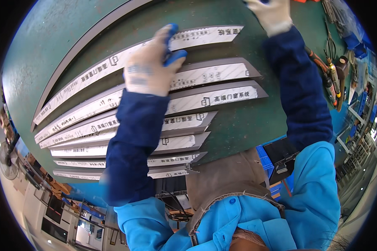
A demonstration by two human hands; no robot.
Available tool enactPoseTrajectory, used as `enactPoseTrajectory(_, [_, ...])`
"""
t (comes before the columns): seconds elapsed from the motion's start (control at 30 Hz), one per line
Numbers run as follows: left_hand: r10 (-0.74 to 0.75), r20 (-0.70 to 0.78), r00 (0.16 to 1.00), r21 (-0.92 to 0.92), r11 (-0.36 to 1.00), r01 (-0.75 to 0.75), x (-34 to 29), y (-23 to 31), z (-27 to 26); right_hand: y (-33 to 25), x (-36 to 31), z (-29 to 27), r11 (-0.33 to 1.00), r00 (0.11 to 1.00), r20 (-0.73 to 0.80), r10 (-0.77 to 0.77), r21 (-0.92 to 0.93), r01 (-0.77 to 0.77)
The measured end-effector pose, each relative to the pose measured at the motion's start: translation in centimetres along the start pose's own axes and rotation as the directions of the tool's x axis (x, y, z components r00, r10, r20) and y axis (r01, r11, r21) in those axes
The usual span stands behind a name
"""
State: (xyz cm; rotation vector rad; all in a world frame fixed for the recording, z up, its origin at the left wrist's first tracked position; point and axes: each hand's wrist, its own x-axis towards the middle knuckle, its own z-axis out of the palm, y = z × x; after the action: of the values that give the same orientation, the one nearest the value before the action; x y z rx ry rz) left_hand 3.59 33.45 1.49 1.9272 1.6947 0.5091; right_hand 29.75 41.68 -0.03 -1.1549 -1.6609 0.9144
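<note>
Likely arranging white-filmed strips (188, 102), lying side by side on green counter (238, 121); next move probably calls for a square hold along one edge. Has left hand (151, 62) over farthest white strip (113, 61) in a spread, half-open grip; can't tell whether touching. Farther right, has right hand (273, 13) cropped at top edge; can't tell grip or hold.

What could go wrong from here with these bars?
The bars lie close together, so the left hand might scrape one against its neighbour. Their pointed ends could snag the left dark blue sleeve. The nearest bar lies by the near edge of the table and may get knocked off.
</note>
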Motion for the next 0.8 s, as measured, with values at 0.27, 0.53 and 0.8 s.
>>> enactPoseTrajectory(0.27, [-0.253, 0.199, 0.947, -0.787, 0.534, 0.308, 2.3, 0.5, -0.9, -3.3, -9.6, -3.6, 0.624, 0.754, 0.053, 0.655, 0.523, -0.58])
enactPoseTrajectory(0.53, [-0.234, 0.19, 0.954, -0.728, 0.618, 0.297, 3.4, 2.3, -0.3, -2.8, -12.5, -4.4, 0.31, 0.505, 0.166, 0.847, 0.617, -0.723])
enactPoseTrajectory(0.8, [0.091, 0.112, 0.99, -0.051, 0.995, -0.086, 3.3, 2.5, 0.4, -2.8, -11.9, -4.3, 0.416, 0.57, 0.137, 0.81, 0.55, -0.724])
